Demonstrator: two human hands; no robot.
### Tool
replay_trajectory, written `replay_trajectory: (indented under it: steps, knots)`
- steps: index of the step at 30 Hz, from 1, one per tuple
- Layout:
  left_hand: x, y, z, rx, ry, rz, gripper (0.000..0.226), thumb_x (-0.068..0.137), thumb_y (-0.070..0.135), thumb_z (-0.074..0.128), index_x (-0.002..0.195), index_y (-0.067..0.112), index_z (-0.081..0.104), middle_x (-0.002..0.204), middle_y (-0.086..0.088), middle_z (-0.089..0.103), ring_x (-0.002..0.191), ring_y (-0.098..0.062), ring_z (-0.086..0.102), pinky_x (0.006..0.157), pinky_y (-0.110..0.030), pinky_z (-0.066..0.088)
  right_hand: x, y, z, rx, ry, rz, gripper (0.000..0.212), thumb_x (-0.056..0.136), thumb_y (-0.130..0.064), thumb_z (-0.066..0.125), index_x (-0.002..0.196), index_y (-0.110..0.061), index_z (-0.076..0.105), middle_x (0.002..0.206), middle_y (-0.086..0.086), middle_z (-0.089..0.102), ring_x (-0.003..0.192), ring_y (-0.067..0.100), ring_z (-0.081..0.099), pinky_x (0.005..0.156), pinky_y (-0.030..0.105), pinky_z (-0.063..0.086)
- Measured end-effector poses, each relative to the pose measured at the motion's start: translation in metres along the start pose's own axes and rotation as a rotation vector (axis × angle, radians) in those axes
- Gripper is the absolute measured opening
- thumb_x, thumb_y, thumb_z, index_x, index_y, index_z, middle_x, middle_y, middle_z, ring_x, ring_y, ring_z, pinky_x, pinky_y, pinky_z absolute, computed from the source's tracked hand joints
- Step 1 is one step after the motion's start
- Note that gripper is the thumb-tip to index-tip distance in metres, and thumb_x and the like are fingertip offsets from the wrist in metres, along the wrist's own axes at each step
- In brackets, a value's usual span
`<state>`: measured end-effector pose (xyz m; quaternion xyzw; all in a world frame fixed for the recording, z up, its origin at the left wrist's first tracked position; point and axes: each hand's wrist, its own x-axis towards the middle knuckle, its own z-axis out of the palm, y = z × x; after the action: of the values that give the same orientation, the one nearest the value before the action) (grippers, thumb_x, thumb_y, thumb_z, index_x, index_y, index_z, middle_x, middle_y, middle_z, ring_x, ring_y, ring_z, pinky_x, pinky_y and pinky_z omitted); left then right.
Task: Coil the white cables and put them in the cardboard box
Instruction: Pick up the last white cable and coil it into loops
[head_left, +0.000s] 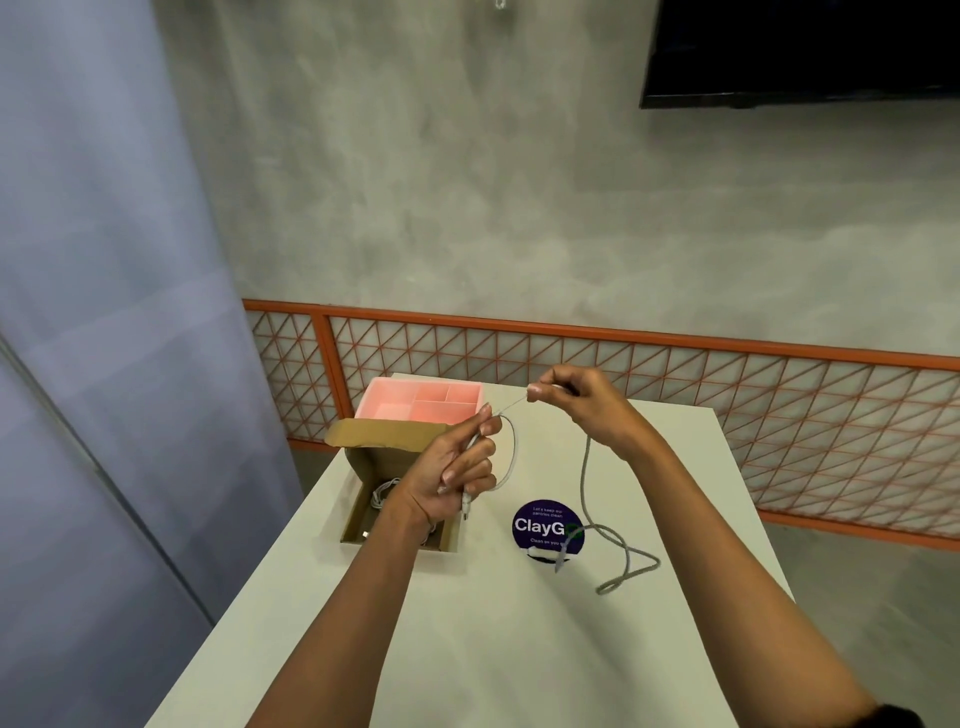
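Holding a white cable (584, 467) up over the desk (467, 649), both hands are closed on it and stand a little apart. The left hand (452, 467), near the middle of the scene, has its fingers curled round the cable, whose plug end (466, 512) hangs down just below the palm. From that grip the cable bows out to the right in one round loop (514, 447) and rises to the right hand (576, 405), which is farther and to the right and pinches the cable between thumb and fingertip. Below the right hand the rest of the cable drops to the desk and lies there in a loose tangle (623, 564), right of a round purple sticker (540, 525) reading "ClayG", part of it crossing the sticker's right edge. The cardboard box (358, 519) stands open on the desk's left edge, just left of and partly behind the left hand, its flap (384, 434) raised on the far side. Inside it lies a second cable (383, 491), white and bundled. Just beyond the flap sits a pink tray (415, 402) with several compartments. Behind the desk run an orange lattice rail (675, 374) and a grey wall (519, 182); a dark screen (805, 47) hangs at upper right
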<state>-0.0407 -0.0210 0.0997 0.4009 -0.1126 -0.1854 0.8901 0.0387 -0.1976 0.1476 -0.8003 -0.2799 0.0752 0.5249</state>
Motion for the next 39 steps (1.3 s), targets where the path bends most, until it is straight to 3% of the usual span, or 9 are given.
replay_trajectory:
  steps: [4,9,13,19,24,27,31,36,39]
  knots:
    - [0.002,-0.004,-0.001,0.01,-0.001,-0.04,0.027,0.086,0.036,0.063,0.071,0.015,0.055,0.03,0.004,0.038,0.021,-0.004,0.031,0.031,-0.013,0.032,0.004,0.004,0.004,0.001,0.13,-0.047,0.015,0.09,-0.026,0.062,0.082,-0.014,0.067,0.082,-0.004,0.06,0.064,-0.012,0.052,0.061,0.002,0.037]
    - [0.003,-0.002,0.003,-0.032,0.024,0.028,0.027,0.084,0.034,0.068,0.077,0.012,0.053,0.03,0.004,0.038,0.02,-0.003,0.031,0.031,-0.013,0.03,0.002,0.013,0.01,0.009,0.179,-0.022,0.017,0.09,-0.029,0.062,0.081,-0.016,0.067,0.081,-0.004,0.064,0.073,0.002,0.052,0.069,0.019,0.039]
    - [0.006,0.006,0.009,0.046,0.179,0.146,0.034,0.095,0.03,0.041,0.104,0.003,0.059,0.031,0.005,0.035,0.023,-0.003,0.028,0.037,-0.014,0.027,-0.006,0.028,0.015,-0.027,-0.057,0.062,0.031,0.1,-0.031,0.041,0.091,-0.011,0.063,0.065,-0.009,0.046,0.06,0.006,0.043,0.055,0.011,0.036]
    - [0.018,0.008,0.008,0.194,0.27,0.237,0.046,0.1,0.026,0.037,0.139,0.002,0.043,0.043,0.006,0.042,0.04,-0.003,0.042,0.065,-0.019,0.053,-0.014,0.036,0.033,-0.048,-0.411,0.284,0.032,0.105,-0.027,0.024,0.105,-0.008,0.05,0.066,0.002,0.054,0.06,0.013,0.059,0.07,0.027,0.049]
    - [0.029,0.008,0.012,0.209,0.345,0.277,0.038,0.101,0.019,0.037,0.137,0.005,0.041,0.085,-0.006,0.074,0.081,-0.018,0.072,0.092,-0.037,0.051,-0.016,0.026,0.041,-0.238,-0.547,0.292,0.027,0.104,-0.028,0.029,0.105,-0.009,0.048,0.066,0.0,0.05,0.05,0.011,0.042,0.057,0.022,0.041]
    - [0.031,0.006,0.013,0.307,0.354,0.254,0.034,0.103,0.026,0.033,0.133,0.012,0.041,0.107,-0.005,0.072,0.103,-0.023,0.068,0.099,-0.043,0.045,-0.018,0.016,0.041,-0.273,-0.634,0.291,0.026,0.104,-0.025,0.031,0.104,-0.008,0.05,0.063,0.0,0.047,0.047,0.01,0.038,0.055,0.021,0.04]
    - [0.03,0.004,0.013,0.551,0.401,0.247,0.03,0.103,0.031,0.029,0.102,0.033,0.059,0.108,0.003,0.072,0.106,-0.019,0.067,0.107,-0.047,0.031,-0.018,0.003,0.033,-0.341,-0.729,0.347,0.028,0.103,-0.026,0.033,0.104,-0.009,0.055,0.064,0.001,0.046,0.05,0.012,0.035,0.053,0.022,0.038]
    - [0.028,-0.005,-0.001,0.744,0.449,0.084,0.023,0.099,0.043,0.034,0.116,0.046,0.05,0.117,0.002,0.068,0.106,-0.016,0.066,0.107,-0.049,0.036,-0.014,-0.013,0.014,-0.511,-0.651,0.224,0.035,0.101,-0.031,0.039,0.097,-0.009,0.066,0.06,-0.004,0.044,0.055,0.01,0.038,0.056,0.022,0.035]
    - [0.028,-0.008,-0.006,0.847,0.451,-0.047,0.042,0.099,0.044,0.035,0.139,0.034,0.04,0.13,-0.005,0.061,0.114,-0.023,0.061,0.109,-0.047,0.035,-0.01,-0.015,0.006,-0.589,-0.505,0.135,0.038,0.097,-0.041,0.046,0.084,-0.014,0.07,0.059,-0.004,0.051,0.055,0.008,0.046,0.059,0.022,0.038]
